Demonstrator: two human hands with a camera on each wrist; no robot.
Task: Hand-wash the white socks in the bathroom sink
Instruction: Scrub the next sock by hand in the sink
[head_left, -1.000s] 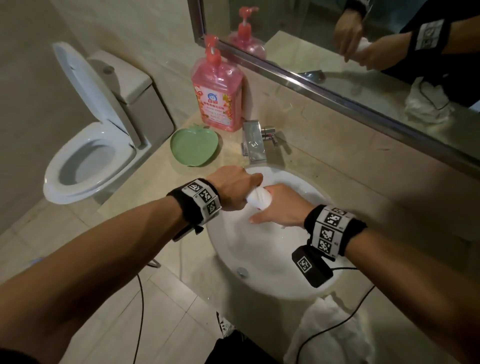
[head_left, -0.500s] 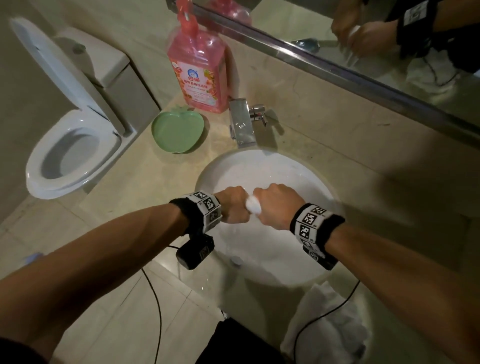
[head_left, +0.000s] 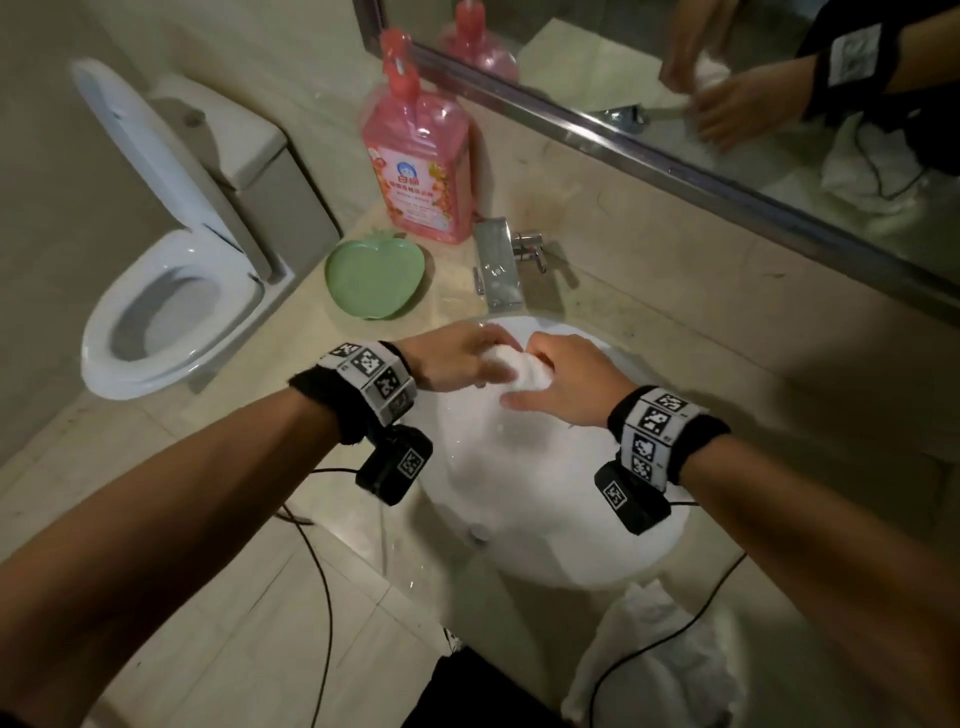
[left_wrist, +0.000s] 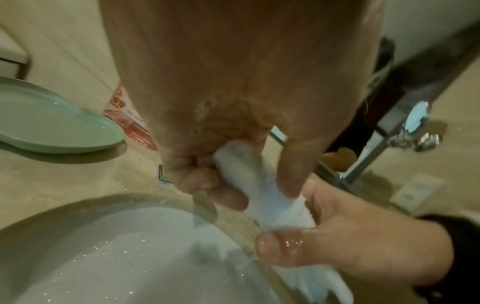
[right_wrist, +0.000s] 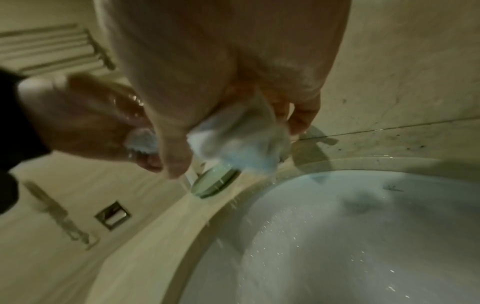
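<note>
A wet white sock (head_left: 524, 370) is bunched between both hands over the far part of the white sink (head_left: 550, 519), just in front of the faucet. My left hand (head_left: 465, 364) grips one end; in the left wrist view its fingers curl round the sock (left_wrist: 259, 185). My right hand (head_left: 553, 382) holds the other end, with the sock (right_wrist: 233, 139) pinched under its fingers and thumb. Water droplets fall off the sock toward the basin (right_wrist: 337, 236). Most of the sock is hidden inside the two hands.
A chrome faucet (head_left: 498, 265) stands behind the sink. Left of it are a pink pump bottle (head_left: 421, 166) and a green apple-shaped dish (head_left: 374, 280). A toilet (head_left: 171, 291) with raised lid is at left. White cloth (head_left: 660, 665) hangs at the counter's near edge. A mirror (head_left: 727, 104) runs above.
Both hands have moved from the middle of the sink toward the faucet. The tight fists pressed together have loosened, and more of the sock shows between them.
</note>
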